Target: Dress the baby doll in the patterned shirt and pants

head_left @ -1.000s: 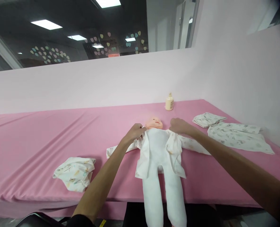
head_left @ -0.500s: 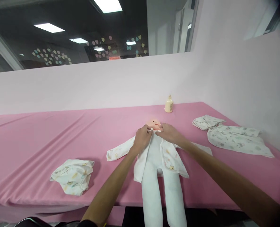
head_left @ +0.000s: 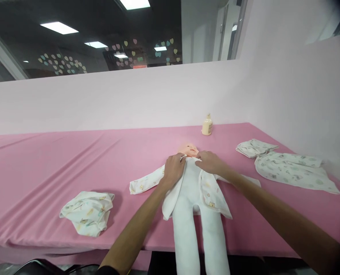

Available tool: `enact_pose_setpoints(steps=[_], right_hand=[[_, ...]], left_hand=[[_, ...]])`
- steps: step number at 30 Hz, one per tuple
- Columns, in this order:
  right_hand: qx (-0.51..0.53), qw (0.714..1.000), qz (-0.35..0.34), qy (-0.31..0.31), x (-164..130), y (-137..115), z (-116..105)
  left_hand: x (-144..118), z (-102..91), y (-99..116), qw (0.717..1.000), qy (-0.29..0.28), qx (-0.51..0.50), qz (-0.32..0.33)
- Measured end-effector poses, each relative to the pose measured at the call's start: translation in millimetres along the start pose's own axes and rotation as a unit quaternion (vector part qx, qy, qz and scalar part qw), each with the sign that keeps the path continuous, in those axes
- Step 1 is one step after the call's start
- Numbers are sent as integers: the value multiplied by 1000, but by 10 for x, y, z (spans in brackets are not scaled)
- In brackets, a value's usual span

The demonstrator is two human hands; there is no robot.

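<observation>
A baby doll (head_left: 188, 149) with a white cloth body lies on its back, its legs hanging over the table's near edge. It wears a white printed baby jacket (head_left: 212, 193), open down the front, with both sleeves spread out sideways. At the collar, my left hand (head_left: 174, 168) pinches the jacket's left front edge. My right hand (head_left: 211, 162) is closed at the other side of the collar, just below the doll's chin, with its fingertips on the jacket's right edge. Both hands partly cover the doll's shoulders and the neckline.
Pink cloth (head_left: 57, 164) covers the table. A crumpled printed garment (head_left: 88, 214) lies at the front left. Along the right side are a folded printed cloth (head_left: 256, 148) and a spread printed garment (head_left: 294, 172). A cream pump bottle (head_left: 207, 126) stands by the back wall.
My right hand has shifted slightly to the right, and the jacket's collar edges are a little further apart. My left hand stays at nearly the same spot.
</observation>
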State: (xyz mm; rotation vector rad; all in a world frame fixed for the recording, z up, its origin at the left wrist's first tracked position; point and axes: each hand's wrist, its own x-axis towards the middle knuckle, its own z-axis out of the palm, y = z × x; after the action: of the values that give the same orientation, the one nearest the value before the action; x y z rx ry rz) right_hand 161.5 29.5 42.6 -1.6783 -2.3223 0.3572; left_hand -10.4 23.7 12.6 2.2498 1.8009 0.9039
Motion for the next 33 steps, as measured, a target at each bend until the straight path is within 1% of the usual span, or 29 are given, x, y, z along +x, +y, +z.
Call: enact_pose_setpoints(steps=[2, 5, 9, 13, 16, 20, 22, 28, 30, 33], right_hand=[[22, 1000, -14, 3, 43, 82, 20], [69, 997, -20, 25, 67, 160, 45], [176, 983, 14, 55, 17, 181, 63], [286, 955, 53, 51, -55, 133, 65], [334, 937, 70, 67, -77, 57, 54], [393, 913, 75, 81, -51, -57, 58], [411, 905, 73, 85, -21, -99, 78], [421, 898, 75, 98, 75, -135, 165], [415, 902, 66, 94, 93, -127, 184], [373, 921, 38, 105, 96, -114, 207]], left_hand=[[-1, 6, -5, 1000, 0, -11, 1], [-2, 13, -17, 1000, -1, -27, 1], [-1, 12, -29, 999, 2, -40, 2], [-11, 18, -20, 999, 16, -27, 21], [-22, 37, -7, 999, 29, -5, 34], [-27, 67, 0, 998, 30, 16, 61], [-26, 80, -2, 997, 27, 19, 71], [-33, 93, -4, 997, 21, 15, 79], [-35, 89, 2, 997, 14, 9, 78], [-32, 84, 13, 998, 5, 11, 64]])
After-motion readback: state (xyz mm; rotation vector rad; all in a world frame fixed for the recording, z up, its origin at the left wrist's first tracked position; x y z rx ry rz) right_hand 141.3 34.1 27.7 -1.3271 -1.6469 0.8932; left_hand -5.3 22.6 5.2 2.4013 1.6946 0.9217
